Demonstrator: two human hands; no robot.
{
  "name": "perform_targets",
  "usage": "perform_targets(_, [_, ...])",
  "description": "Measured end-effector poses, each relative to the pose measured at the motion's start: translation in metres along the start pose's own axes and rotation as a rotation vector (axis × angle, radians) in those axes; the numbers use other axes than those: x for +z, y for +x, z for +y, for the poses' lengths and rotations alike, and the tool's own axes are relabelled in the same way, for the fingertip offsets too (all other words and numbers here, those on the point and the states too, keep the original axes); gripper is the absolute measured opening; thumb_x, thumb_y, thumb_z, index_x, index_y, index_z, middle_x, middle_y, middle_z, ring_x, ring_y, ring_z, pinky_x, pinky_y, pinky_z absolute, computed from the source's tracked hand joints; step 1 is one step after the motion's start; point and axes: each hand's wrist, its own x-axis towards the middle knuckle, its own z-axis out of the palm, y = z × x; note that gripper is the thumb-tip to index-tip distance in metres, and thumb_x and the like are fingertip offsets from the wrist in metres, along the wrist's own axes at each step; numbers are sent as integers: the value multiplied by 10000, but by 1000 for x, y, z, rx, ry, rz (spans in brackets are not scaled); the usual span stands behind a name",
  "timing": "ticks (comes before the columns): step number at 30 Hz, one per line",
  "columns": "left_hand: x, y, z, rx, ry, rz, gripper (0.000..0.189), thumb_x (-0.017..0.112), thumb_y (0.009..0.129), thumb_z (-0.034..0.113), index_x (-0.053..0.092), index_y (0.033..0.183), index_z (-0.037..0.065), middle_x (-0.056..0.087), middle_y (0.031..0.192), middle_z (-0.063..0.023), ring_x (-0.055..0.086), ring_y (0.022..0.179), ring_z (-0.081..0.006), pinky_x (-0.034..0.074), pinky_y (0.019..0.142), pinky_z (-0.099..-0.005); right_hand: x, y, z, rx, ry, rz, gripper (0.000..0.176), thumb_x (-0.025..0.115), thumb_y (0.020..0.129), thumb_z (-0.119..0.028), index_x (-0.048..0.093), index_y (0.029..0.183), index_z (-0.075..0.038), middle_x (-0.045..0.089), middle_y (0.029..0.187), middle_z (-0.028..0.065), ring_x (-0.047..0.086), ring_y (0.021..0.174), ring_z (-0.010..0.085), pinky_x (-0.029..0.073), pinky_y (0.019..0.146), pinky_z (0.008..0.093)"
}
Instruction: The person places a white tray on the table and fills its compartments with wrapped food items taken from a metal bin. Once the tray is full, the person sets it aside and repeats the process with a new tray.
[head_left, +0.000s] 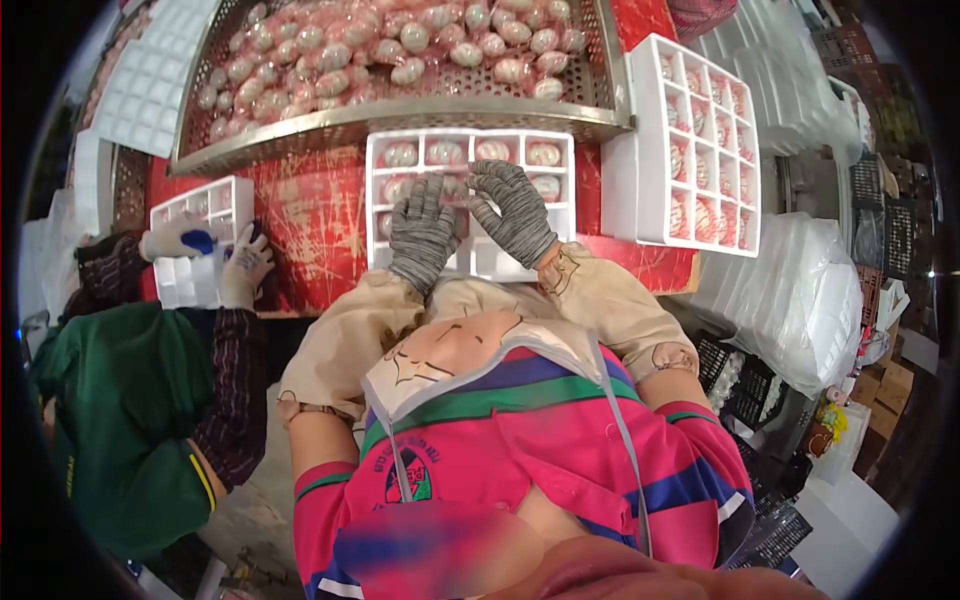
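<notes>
A white foam tray (568, 222) with square compartments lies before me, its far rows holding wrapped eggs (543, 154) in clear, reddish-looking film. My left hand (420, 228), in a grey knitted glove, reaches over the tray's left half, fingers fairly straight and palm down. It covers several compartments. In a matching glove, my right hand (512, 208) bends over the middle, with fingers and thumb at a wrapped egg (455, 187) between the two hands. The contact is partly hidden. Beyond the tray, a perforated metal bin (400, 128) holds a heap of wrapped eggs.
At right, a filled foam tray (690, 150) is tilted on white foam. A co-worker's gloved hands (215, 255) work at a smaller foam tray (200, 205) on the left. The red table (305, 215) is scratched. Stacked foam trays (150, 85) stand at the far left.
</notes>
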Motion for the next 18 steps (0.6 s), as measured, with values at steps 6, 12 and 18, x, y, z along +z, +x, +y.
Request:
perform_targets(6, [-15,21,8,170,47,-98,580,546,808,319,427,1330,96,364,1405,-141,380,1219,-319,365,869,-517,-45,92,44,14,-41,239,303,623,796,-194,617,1075,-74,601,1084,167,547,1033,331,439,910,425])
perform_targets(12, [1,8,12,210,89,43,522,528,806,257,470,1302,106,466,1341,-136,465,1186,-353,370,859,-575,-23,210,128,360,-623,-560,321,644,774,-240,647,1018,-32,630,1058,199,592,1037,333,473,878,417])
perform_targets(18, [-4,10,9,184,48,133,511,576,776,280,516,1261,128,505,1315,-123,507,1168,-318,358,911,-535,57,232,202,352,-817,-584,223,587,825,-183,701,1011,-134,677,1056,79,644,1002,241,533,769,411])
